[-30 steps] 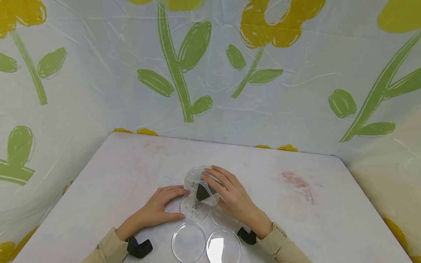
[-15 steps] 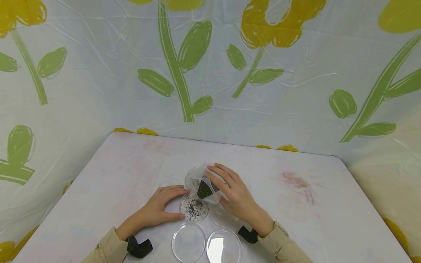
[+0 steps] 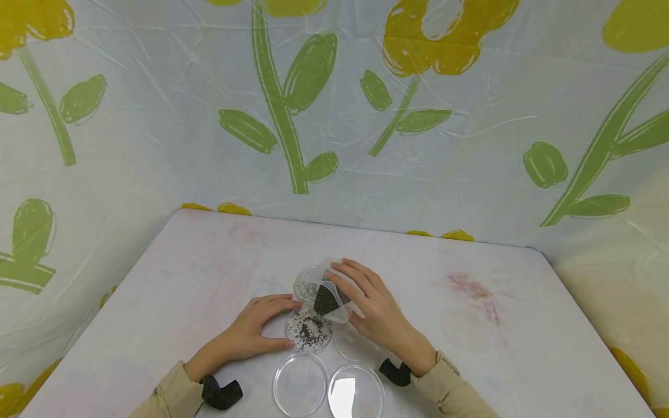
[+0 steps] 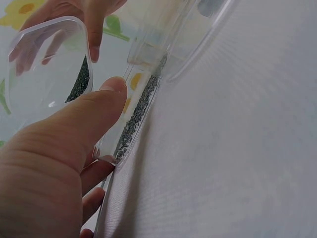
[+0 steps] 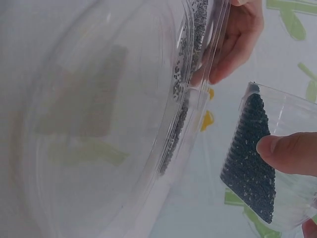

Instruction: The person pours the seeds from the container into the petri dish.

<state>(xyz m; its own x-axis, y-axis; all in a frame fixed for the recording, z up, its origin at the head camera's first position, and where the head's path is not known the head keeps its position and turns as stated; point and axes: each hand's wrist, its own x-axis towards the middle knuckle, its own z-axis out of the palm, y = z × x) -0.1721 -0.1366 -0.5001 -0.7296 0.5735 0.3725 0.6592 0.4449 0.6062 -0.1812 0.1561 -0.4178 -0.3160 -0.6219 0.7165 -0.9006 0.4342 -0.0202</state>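
Note:
My right hand (image 3: 378,310) grips a clear plastic tub (image 3: 340,315), tilted over a petri dish (image 3: 309,343). Dark granules (image 5: 250,158) lie banked against the tub's lower side, and the right thumb presses its wall. Scattered dark bits cover the white-looking bottom of that dish. From the left, my left hand (image 3: 256,328) holds the dish's edge between thumb and fingers; in the left wrist view the thumb (image 4: 106,96) lies at the rim and a layer of granules (image 4: 138,111) shows through the wall. Behind it, a second dish (image 3: 303,283) with similar bits is partly hidden by the tub.
Two clear dishes (image 3: 299,386) stand in front, one (image 3: 356,392) catching a bright reflection. Another clear dish (image 3: 352,343) is partly under the right hand. Black wrist mounts (image 3: 222,395) sit at both cuffs. A flower-printed sheet (image 3: 340,174) closes off the table's back and sides.
Many more dark granules have spread over the near dish. The right hand has shifted the tub slightly up and right, while the granules inside it have slid. My left hand stays put.

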